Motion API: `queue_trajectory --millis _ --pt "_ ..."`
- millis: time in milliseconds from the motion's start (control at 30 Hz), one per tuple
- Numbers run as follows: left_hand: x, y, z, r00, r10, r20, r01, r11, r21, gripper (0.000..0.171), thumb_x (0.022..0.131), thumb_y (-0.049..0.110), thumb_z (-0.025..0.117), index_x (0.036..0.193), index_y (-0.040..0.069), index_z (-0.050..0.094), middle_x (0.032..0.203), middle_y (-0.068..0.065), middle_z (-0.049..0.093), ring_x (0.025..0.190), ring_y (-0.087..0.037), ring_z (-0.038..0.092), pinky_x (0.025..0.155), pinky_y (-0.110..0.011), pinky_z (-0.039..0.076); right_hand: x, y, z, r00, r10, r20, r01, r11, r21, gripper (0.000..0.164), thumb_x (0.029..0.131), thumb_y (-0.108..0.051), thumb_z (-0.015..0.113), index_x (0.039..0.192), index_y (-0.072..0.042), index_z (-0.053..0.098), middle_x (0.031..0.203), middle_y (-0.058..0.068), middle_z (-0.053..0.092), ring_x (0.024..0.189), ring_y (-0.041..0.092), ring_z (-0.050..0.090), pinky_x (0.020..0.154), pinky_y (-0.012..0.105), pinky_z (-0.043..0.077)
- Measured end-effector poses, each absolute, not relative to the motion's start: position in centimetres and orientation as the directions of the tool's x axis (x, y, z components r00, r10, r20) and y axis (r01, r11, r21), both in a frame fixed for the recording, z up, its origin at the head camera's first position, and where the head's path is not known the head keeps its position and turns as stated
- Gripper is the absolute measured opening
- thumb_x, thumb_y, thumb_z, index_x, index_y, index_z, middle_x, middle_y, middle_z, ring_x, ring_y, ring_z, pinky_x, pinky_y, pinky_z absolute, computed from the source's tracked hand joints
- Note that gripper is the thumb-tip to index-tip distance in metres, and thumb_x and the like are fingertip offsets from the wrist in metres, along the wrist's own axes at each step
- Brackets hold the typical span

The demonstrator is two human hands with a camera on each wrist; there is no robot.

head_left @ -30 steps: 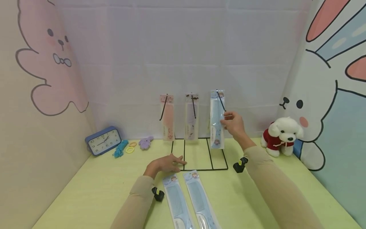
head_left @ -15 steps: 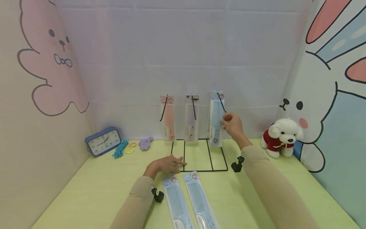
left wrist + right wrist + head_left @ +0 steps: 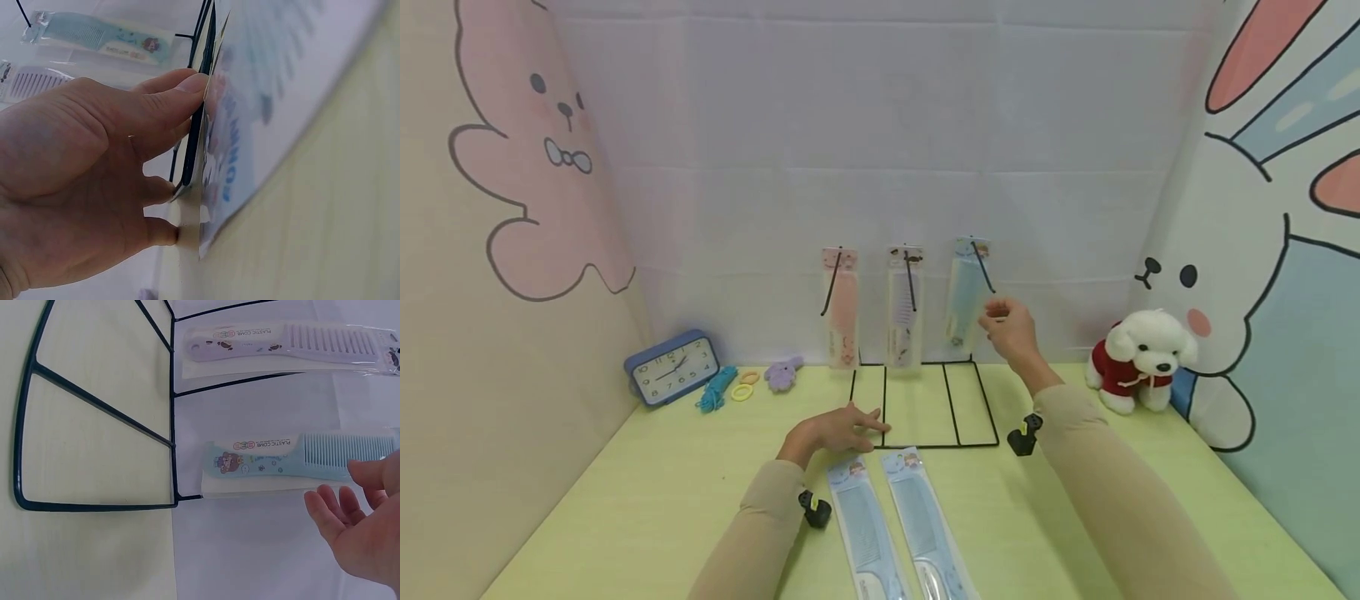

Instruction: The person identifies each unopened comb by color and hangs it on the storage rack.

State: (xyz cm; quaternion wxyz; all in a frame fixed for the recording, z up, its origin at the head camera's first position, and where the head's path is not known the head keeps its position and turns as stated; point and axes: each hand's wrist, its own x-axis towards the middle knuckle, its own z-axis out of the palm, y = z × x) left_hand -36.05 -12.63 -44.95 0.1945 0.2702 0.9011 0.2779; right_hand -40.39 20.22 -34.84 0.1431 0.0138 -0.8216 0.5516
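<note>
A wire display rack (image 3: 925,447) stands on the table with packaged combs on its hooks: a pink comb (image 3: 844,312), a purple comb (image 3: 902,317) and a blue comb (image 3: 964,292) at the right. The blue comb hangs tilted back, its lower end away from the right hand (image 3: 1013,333). In the right wrist view, the right hand's loosely bent fingers (image 3: 324,515) hold nothing, close beside the blue comb's package. The left hand (image 3: 835,428) rests with spread fingers at the rack's front left base bar. Two packaged blue combs (image 3: 859,521) (image 3: 922,517) lie in front of the rack.
At the back left stand a blue alarm clock (image 3: 673,368), a bundle of blue cord (image 3: 717,389), two small rings (image 3: 742,392) and a purple toy (image 3: 783,375). A white plush dog (image 3: 1144,354) in red sits at the right wall.
The right hand has let go of the blue comb, which has swung back towards the backdrop from its hook. The left hand stays at the rack's base.
</note>
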Motion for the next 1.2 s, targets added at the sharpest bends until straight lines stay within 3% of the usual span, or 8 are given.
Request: queue_trajectory --millis 267,467,733,967,1200 --pt "-36.0 -12.6 -44.8 -0.784 0.59 -0.193 0.384 0.705 0.596 0.043 0.095 0.015 0.067 0.137 0.024 0.063 0.16 -0.002 0.032 0.15 -0.041 -0.001 0.117 -0.061 0.006 -38.6 19.8 -35.5 -0.946 0.123 0.3 -0.24 0.356 -0.903 0.031 0.1 -0.008 0.06 0.127 0.007 0.057 0.123 0.02 0.058 0.108 0.034 0.061 0.087 0.037 0.055" --pt "-36.0 -12.8 -44.6 -0.784 0.59 -0.194 0.386 0.708 0.592 0.044 0.095 0.015 0.067 0.138 0.025 0.063 0.16 -0.001 0.033 0.15 -0.041 0.0 0.117 -0.061 0.007 -34.9 18.1 -36.8 -0.948 0.052 0.313 -0.285 0.293 -0.913 0.027 0.098 -0.009 0.063 0.121 0.007 0.061 0.118 0.019 0.061 0.106 0.035 0.063 0.081 0.032 0.057" --pt "-36.2 -12.7 -44.8 -0.774 0.606 -0.186 0.397 0.691 0.604 0.044 0.095 0.016 0.067 0.138 0.022 0.063 0.16 -0.004 0.032 0.15 -0.042 0.0 0.117 -0.061 0.008 -29.2 15.9 -39.3 -0.958 -0.191 0.214 -0.282 0.495 -0.822 0.022 0.095 -0.016 0.07 0.112 -0.004 0.065 0.107 0.009 0.065 0.092 0.024 0.066 0.074 0.036 0.057" --pt "-36.0 -12.8 -44.4 -0.79 0.58 -0.198 0.388 0.724 0.57 0.043 0.096 0.017 0.067 0.137 0.027 0.063 0.159 -0.001 0.033 0.15 -0.041 0.001 0.118 -0.059 0.008 -25.6 15.1 -41.2 -0.913 -0.408 0.024 -0.286 0.595 -0.751 0.049 0.087 -0.019 0.08 0.124 0.005 0.059 0.112 0.019 0.063 0.095 0.028 0.066 0.073 0.04 0.056" --pt "-36.0 -12.6 -44.5 -0.776 0.602 -0.187 0.392 0.693 0.605 0.042 0.095 0.016 0.068 0.136 0.023 0.065 0.159 -0.006 0.035 0.15 -0.041 0.002 0.118 -0.059 0.006 -23.0 14.2 -42.0 -0.877 -0.466 -0.114 -0.295 0.711 -0.638 0.082 0.073 -0.028 0.091 0.134 0.008 0.049 0.112 0.02 0.06 0.098 0.033 0.062 0.081 0.05 0.053"
